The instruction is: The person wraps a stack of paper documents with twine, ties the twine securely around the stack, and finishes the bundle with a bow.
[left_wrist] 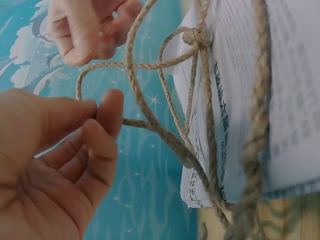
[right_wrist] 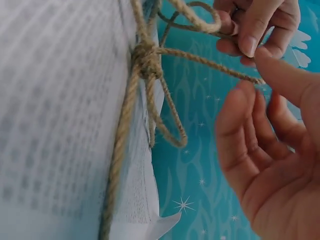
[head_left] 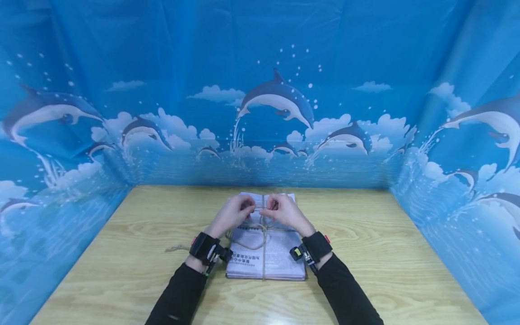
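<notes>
A stack of newspapers (head_left: 284, 255) lies on the table, bound crosswise with twine (head_left: 264, 259). Over its far part, my left hand (head_left: 232, 214) and right hand (head_left: 287, 213) work close together. The left hand pinches a strand of twine between thumb and forefinger, as the left wrist view shows. In the right wrist view, my right hand (right_wrist: 272, 145) holds the tip of another strand (right_wrist: 215, 65) between thumb and fingers. Both strands run from a knot (right_wrist: 147, 60) on top of the stack, with loose loops around it.
The wooden table (head_left: 365, 262) extends to both sides of the stack. A frayed twine end (head_left: 176, 248) lies left of the papers. Blue dolphin-print curtains (head_left: 276, 162) stand behind the table and at both sides.
</notes>
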{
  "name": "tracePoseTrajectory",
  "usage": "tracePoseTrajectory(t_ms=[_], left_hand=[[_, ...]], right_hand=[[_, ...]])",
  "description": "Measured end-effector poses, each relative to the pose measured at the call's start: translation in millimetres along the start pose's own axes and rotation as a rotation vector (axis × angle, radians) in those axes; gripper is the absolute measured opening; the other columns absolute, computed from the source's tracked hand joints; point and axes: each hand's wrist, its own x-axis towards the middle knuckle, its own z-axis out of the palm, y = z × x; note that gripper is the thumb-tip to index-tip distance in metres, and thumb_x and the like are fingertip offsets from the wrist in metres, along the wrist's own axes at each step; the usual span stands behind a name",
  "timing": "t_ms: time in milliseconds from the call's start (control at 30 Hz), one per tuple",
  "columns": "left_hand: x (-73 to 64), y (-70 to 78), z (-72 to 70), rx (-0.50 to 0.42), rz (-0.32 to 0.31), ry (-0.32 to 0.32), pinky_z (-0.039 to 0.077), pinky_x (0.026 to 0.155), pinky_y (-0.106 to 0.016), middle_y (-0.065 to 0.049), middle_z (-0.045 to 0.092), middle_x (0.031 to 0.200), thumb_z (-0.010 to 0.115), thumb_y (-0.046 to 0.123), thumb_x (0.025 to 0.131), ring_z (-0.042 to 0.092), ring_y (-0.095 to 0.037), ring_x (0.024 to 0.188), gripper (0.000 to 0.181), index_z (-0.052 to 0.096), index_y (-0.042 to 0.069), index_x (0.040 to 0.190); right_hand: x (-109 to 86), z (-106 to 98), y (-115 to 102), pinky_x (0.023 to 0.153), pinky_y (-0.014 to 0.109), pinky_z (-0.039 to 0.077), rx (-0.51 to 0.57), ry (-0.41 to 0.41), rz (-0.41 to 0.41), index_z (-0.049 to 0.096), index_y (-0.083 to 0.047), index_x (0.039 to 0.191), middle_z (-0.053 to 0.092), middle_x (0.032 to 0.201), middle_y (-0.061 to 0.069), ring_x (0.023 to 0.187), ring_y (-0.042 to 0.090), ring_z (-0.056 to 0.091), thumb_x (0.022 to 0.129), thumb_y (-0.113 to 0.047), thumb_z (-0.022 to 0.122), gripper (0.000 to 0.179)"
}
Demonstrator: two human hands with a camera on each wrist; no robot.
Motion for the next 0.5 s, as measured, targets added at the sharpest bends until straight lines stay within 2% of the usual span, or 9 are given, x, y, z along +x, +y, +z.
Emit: tracePoseTrajectory(t_ms=[133, 267, 400, 500], left_hand=[[0.5, -0.9, 0.1, -0.006, -0.004, 0.001, 0.045, 0.05, -0.027, -0.013, 0.069, 0.077, 0.056, 0.008, 0.098, 0.066, -0.024, 0.063, 0.014, 0.065, 0.005, 0.108], [1.3, -1.0, 2.3, -0.016, -0.014, -0.005, 0.043, 0.047, -0.027, -0.01, 0.067, 0.071, 0.057, 0.017, 0.1, 0.065, -0.026, 0.058, 0.01, 0.063, 0.009, 0.1], [1.6, 0.3, 3.7, -0.066, -0.061, 0.001, 0.043, 0.046, -0.028, -0.007, 0.064, 0.065, 0.058, 0.025, 0.1, 0.064, -0.026, 0.055, 0.014, 0.06, 0.013, 0.093], [0.9, 0.7, 2.7, -0.104, -0.102, -0.005, 0.04, 0.044, -0.028, -0.005, 0.061, 0.06, 0.059, 0.027, 0.099, 0.061, -0.025, 0.05, 0.017, 0.059, 0.012, 0.091]], right_hand=[[-3.6, 4.1, -0.8, 0.056, 0.021, 0.038, -0.15, -0.111, -0.056, 0.056, -0.016, 0.075, 0.055, 0.067, -0.005, 0.057, 0.006, 0.047, 0.084, -0.026, 0.079, 0.026], [-6.6, 10.2, -4.5, 0.059, 0.02, 0.04, -0.241, -0.225, -0.084, 0.057, -0.013, 0.081, 0.055, 0.067, -0.008, 0.058, 0.003, 0.048, 0.082, -0.018, 0.079, 0.023], [-7.9, 9.4, -6.5, 0.062, 0.022, 0.046, -0.19, -0.281, -0.055, 0.062, -0.006, 0.096, 0.063, 0.073, -0.003, 0.064, 0.006, 0.057, 0.085, -0.007, 0.073, 0.016], [-8.4, 1.3, -6.0, 0.06, 0.026, 0.049, -0.097, -0.294, -0.015, 0.065, -0.002, 0.106, 0.068, 0.079, 0.007, 0.065, 0.017, 0.064, 0.092, -0.006, 0.066, 0.015]])
